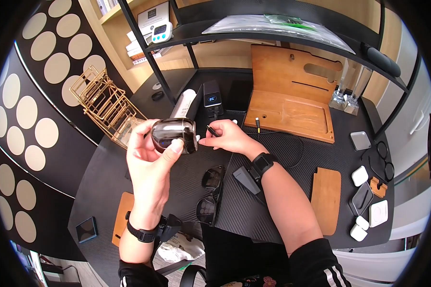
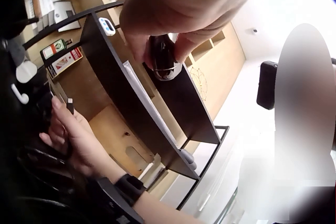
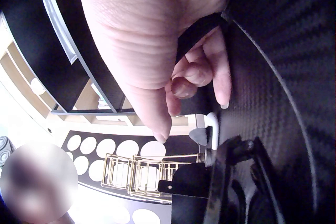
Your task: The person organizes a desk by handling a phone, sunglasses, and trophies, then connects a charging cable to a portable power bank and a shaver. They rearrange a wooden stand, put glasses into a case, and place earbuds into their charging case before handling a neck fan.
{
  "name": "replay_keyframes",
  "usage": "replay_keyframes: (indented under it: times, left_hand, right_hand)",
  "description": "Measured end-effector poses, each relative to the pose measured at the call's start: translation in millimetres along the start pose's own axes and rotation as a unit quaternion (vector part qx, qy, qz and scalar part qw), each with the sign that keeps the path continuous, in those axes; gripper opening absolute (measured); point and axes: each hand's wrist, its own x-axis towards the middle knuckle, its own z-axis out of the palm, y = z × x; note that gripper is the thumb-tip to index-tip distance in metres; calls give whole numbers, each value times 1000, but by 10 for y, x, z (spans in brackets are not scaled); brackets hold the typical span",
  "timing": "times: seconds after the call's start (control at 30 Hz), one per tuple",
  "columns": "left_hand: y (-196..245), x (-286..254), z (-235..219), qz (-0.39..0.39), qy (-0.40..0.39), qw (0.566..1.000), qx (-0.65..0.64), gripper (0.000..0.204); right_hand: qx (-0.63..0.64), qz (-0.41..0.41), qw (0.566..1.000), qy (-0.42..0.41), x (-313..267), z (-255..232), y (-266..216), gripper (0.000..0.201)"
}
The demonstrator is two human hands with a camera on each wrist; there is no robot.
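My left hand (image 1: 148, 153) grips a dark, glossy, see-through rounded case (image 1: 173, 136), fingers behind it and thumb across its front. The left wrist view shows the case (image 2: 164, 58) end-on between thumb and fingers. Just right of it, my right hand (image 1: 231, 138) pinches a slim black cable plug (image 1: 212, 130) between thumb and fingers. In the left wrist view, a white earbud (image 2: 20, 95) lies beyond the right hand (image 2: 73, 134). Behind the hands stand a power bank (image 1: 212, 98) with a lit display and a white cylinder (image 1: 184, 103).
Sunglasses (image 1: 209, 191) lie on the black desk below the hands. A wooden organiser (image 1: 287, 115) stands at the back, with a loose USB plug (image 1: 257, 123) before it. Earbud cases (image 1: 359, 176) and glasses (image 1: 382, 150) sit at right. A black shelf (image 1: 268, 38) spans above.
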Motion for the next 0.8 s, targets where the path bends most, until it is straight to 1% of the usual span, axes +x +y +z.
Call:
replay_keyframes:
  times: [0.03, 0.17, 0.23, 0.4, 0.43, 0.47, 0.5, 0.53, 0.6, 0.67, 0.7, 0.73, 0.77, 0.8]
  left_hand:
    - [23, -7, 13, 31, 2, 998, 46, 48]
    - [37, -24, 56, 48, 1, 997, 57, 51]
    - [20, -34, 55, 37, -7, 999, 35, 51]
    - [59, -39, 22, 4, -18, 999, 31, 55]
    - [65, -40, 21, -11, -30, 999, 17, 56]
    - [66, -40, 21, -26, -42, 999, 3, 56]
    - [60, -41, 21, -26, -41, 999, 3, 56]
    - [47, -39, 21, -27, -37, 999, 1, 56]
    - [22, -19, 12, -29, -31, 999, -1, 55]
    - [11, 22, -23, -67, -15, 997, -41, 55]
    - [37, 57, -50, -66, -13, 997, -42, 55]
    - [87, 102, -93, -53, -46, 997, 20, 55]
    - [149, 146, -149, -41, -77, 993, 82, 55]
    - [243, 184, -229, -42, -119, 977, 173, 54]
  right_hand:
    - [0, 0, 1000, 0, 0, 1, -1, 24]
    - [-5, 6, 1000, 1, -7, 7, -13, 21]
    - [-7, 8, 1000, 0, -7, 3, -8, 20]
    - [-9, 6, 1000, -2, -11, 1, -8, 16]
    - [-9, 6, 1000, -2, -5, 10, 4, 16]
    - [9, -7, 1000, 10, 7, 22, 25, 21]
    - [27, -20, 999, 21, 12, 29, 40, 27]
    - [27, -20, 999, 20, 8, 24, 32, 27]
    - [-21, -2, 1000, -2, -1, -3, 6, 17]
    - [-15, -1, 1000, 0, -13, 2, -11, 17]
    - [-8, 0, 1000, 2, -15, 4, -18, 18]
    - [-11, 2, 1000, -2, -13, 0, -22, 18]
    - [-6, 0, 1000, 8, -7, -2, -25, 22]
    - [0, -1, 1000, 18, -8, 9, -23, 26]
